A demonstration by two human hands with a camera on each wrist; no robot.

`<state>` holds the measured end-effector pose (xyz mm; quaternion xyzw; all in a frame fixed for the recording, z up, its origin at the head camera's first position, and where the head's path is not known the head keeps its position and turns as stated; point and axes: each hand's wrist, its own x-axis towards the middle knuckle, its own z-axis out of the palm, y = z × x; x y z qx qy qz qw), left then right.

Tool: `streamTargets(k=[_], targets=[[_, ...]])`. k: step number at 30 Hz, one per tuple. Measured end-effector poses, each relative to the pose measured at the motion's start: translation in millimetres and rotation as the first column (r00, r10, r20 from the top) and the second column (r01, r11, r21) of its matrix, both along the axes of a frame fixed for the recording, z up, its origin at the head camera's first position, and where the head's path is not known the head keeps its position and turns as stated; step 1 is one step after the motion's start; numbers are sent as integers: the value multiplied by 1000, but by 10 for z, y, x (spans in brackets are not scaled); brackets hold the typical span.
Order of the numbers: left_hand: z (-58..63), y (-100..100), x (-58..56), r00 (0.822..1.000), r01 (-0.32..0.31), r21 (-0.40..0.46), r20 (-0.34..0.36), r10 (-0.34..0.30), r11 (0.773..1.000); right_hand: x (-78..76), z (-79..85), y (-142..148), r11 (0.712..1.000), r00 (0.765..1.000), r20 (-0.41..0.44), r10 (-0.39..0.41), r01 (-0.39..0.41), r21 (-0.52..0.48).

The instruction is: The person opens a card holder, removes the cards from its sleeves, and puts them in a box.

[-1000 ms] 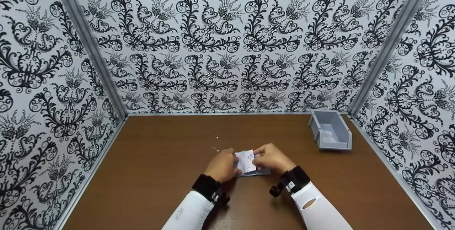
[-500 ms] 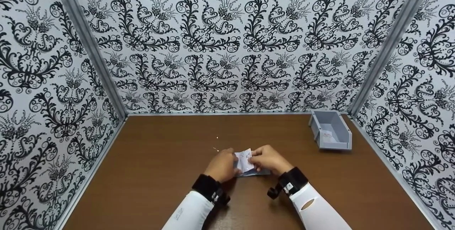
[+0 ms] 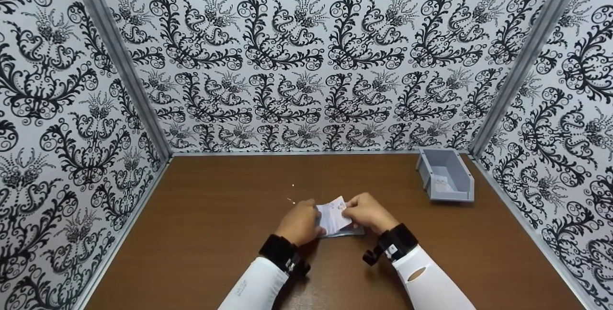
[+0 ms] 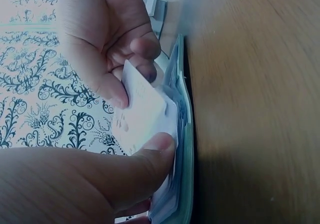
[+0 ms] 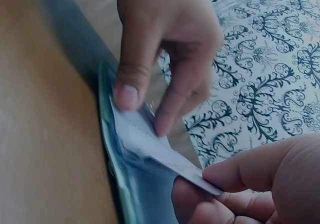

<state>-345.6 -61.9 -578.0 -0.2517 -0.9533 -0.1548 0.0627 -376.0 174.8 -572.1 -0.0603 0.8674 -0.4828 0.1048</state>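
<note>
A green-edged card holder point(image 4: 186, 149) with clear plastic sleeves lies opened on the table between my hands. Over its sleeves a thin white card point(image 3: 334, 215) with faint print stands tilted, its far right corner raised. My right hand point(image 3: 368, 212) pinches that corner between thumb and fingers, as the right wrist view shows up close. From the other side my left hand point(image 3: 298, 223) grips the holder's left part, its thumb point(image 4: 159, 143) pressing near the card's lower edge. Whether the card's lower part sits inside a sleeve I cannot tell.
A grey plastic bin point(image 3: 445, 176) with a pale printed paper inside stands at the back right of the brown table point(image 3: 215, 214). Tiny white specks point(image 3: 292, 200) lie beyond the left hand. Patterned walls point(image 3: 306, 61) enclose the back and sides.
The right hand first shifted slightly left with the card's corner, then back right. The card is now more tilted, its corner raised further. My left hand has stayed in place.
</note>
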Motion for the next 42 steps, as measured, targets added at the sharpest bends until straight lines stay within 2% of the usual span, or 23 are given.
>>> streamTargets(k=[5, 10, 17, 25, 31, 36, 42], targets=[[1, -3, -3, 1000, -9, -11, 9, 10, 1000, -51, 48, 92, 996, 997, -59, -46, 50, 79], [8, 7, -1, 1000, -12, -20, 8, 13, 1000, -87, 116, 183, 977, 984, -149, -93, 119, 175], [13, 22, -5, 1000, -24, -6, -9, 24, 1000, -137, 256, 335, 955, 962, -229, -145, 197, 223], [0, 41, 6, 999, -49, 0, 9, 49, 999, -190, 351, 511, 963, 964, -174, -200, 226, 146], [2, 62, 25, 999, -38, -4, 12, 38, 999, -227, 440, 690, 962, 964, -163, -209, 233, 144], [4, 58, 22, 999, -43, -14, 13, 43, 999, -324, 593, 922, 953, 954, -230, -191, 237, 189], [20, 40, 11, 999, -50, -17, 20, 50, 999, -456, 786, 1277, 918, 927, -294, -231, 308, 250]])
